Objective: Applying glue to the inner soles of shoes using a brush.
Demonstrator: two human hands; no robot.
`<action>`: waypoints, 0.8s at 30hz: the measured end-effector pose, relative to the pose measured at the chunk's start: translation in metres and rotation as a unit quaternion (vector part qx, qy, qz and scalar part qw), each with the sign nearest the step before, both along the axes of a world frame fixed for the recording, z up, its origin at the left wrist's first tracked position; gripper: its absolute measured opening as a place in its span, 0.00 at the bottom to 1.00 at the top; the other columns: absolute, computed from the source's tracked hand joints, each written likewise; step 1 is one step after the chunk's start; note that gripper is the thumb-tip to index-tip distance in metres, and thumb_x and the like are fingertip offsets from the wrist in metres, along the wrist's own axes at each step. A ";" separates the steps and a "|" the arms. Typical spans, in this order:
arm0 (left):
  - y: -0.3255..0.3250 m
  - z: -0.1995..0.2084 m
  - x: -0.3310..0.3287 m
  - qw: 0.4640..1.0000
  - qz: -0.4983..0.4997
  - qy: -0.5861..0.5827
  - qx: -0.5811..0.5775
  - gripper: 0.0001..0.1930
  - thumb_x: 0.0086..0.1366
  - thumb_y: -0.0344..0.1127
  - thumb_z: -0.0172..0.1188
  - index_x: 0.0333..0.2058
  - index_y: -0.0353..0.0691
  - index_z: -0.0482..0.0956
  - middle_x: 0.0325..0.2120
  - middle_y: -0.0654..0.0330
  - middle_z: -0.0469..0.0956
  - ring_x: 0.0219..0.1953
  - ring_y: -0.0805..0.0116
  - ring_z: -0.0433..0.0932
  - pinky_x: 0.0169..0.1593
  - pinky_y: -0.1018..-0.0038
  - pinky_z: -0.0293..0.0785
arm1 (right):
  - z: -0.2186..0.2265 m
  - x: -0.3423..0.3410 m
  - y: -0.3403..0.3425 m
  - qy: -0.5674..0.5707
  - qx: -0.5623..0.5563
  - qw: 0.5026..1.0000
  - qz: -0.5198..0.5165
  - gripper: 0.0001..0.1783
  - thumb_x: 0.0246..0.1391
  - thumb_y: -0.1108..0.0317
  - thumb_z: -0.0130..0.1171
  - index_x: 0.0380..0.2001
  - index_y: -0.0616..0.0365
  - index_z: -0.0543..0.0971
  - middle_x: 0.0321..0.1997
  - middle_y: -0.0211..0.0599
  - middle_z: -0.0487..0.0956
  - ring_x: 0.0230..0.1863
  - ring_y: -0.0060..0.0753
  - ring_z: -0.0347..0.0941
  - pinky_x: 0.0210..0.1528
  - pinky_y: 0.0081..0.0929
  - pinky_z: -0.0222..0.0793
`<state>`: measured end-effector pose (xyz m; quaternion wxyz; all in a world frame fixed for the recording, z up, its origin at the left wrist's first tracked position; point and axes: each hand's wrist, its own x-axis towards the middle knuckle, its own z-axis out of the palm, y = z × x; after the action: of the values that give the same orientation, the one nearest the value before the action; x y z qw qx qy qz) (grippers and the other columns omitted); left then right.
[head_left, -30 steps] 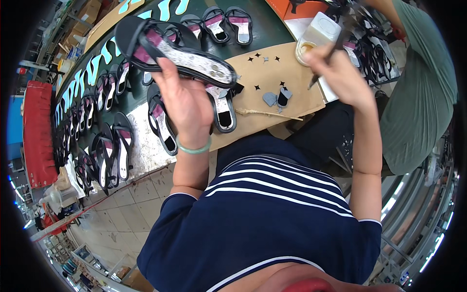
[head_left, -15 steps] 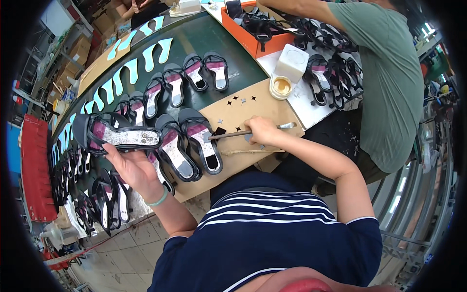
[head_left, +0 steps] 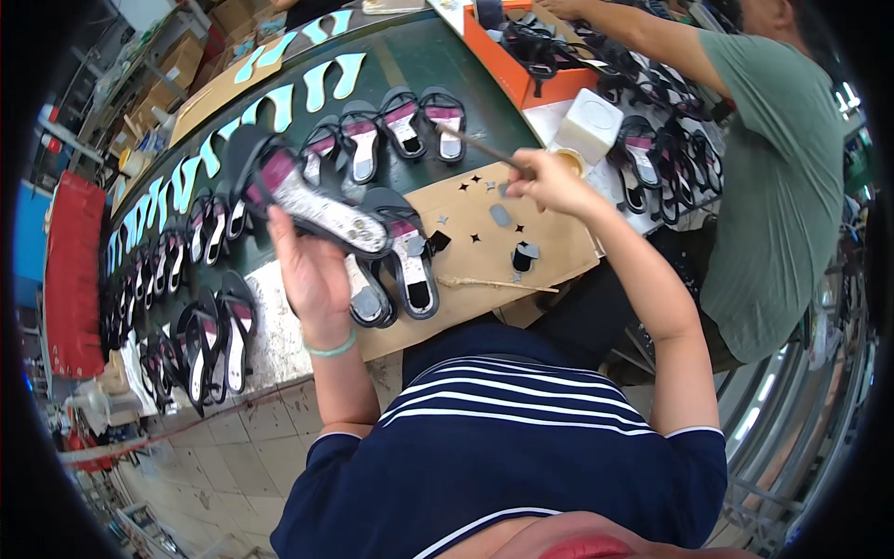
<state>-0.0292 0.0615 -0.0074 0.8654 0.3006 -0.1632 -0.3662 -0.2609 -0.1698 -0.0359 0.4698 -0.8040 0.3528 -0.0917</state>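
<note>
My left hand holds a black sandal from beneath, thumb along its edge. The sandal is tilted, toe up and left, heel down to the right, its insole whitish with a purple patch. In my right hand is a thin brush, its handle pointing up and left; its bristle end is hidden behind the hand. The hand partly covers a glue jar. Below the held sandal, another black sandal lies on the brown cardboard, a dark patch at its heel.
Grey pads and small dark star-shaped scraps lie on the cardboard, beside a thin stick. Sandals and pale green-edged cutouts line the green table. A white container and an orange box stand near a co-worker.
My right hand has lifted the brush up and right toward the glue jar, uncovering grey pads. The held sandal has moved right and tipped, heel lower.
</note>
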 end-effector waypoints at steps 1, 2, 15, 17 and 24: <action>-0.002 0.001 -0.004 0.999 -0.033 0.010 -0.003 0.21 0.73 0.50 0.43 0.52 0.42 0.70 0.46 0.58 0.77 0.45 0.61 0.78 0.50 0.61 0.75 | 0.008 0.001 -0.003 -0.027 0.006 1.000 -0.015 0.05 0.51 0.77 0.59 0.30 0.63 0.72 0.26 0.34 0.79 0.25 0.21 0.75 0.20 0.22 0.69; -0.009 0.006 -0.013 0.999 -0.026 0.026 0.005 0.21 0.73 0.51 0.42 0.52 0.42 0.70 0.45 0.58 0.77 0.45 0.62 0.78 0.50 0.61 0.75 | 0.015 0.000 -0.009 -0.077 -0.001 0.997 0.001 0.05 0.52 0.78 0.58 0.30 0.63 0.71 0.25 0.32 0.76 0.25 0.21 0.74 0.23 0.22 0.71; -0.053 -0.011 -0.052 0.980 -0.187 -0.044 0.053 0.42 0.66 0.70 0.24 0.59 0.39 0.65 0.42 0.59 0.78 0.42 0.70 0.78 0.47 0.75 0.76 | 0.097 0.031 0.072 -0.189 0.106 0.949 0.228 0.09 0.46 0.82 0.64 0.34 0.69 0.80 0.26 0.36 0.80 0.24 0.23 0.77 0.28 0.17 0.72; -0.057 -0.010 -0.056 0.980 -0.169 -0.057 0.083 0.45 0.64 0.74 0.24 0.49 0.34 0.70 0.38 0.55 0.78 0.36 0.68 0.79 0.42 0.75 0.78 | 0.092 0.036 0.073 -0.152 0.153 0.954 0.210 0.08 0.45 0.81 0.65 0.32 0.69 0.80 0.25 0.37 0.80 0.22 0.22 0.76 0.27 0.16 0.72; -0.059 -0.012 -0.056 0.973 -0.143 -0.104 0.147 0.43 0.67 0.70 0.24 0.54 0.34 0.69 0.38 0.60 0.78 0.37 0.73 0.76 0.44 0.77 0.74 | 0.079 0.043 0.079 -0.081 0.137 0.968 0.192 0.06 0.43 0.78 0.69 0.27 0.67 0.82 0.20 0.31 0.79 0.18 0.15 0.71 0.19 0.14 0.64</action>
<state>-0.0854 0.0028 -0.0192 0.7285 0.4343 -0.2381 -0.4732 -0.2181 -0.0911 0.0426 0.6112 -0.7747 0.1612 -0.0155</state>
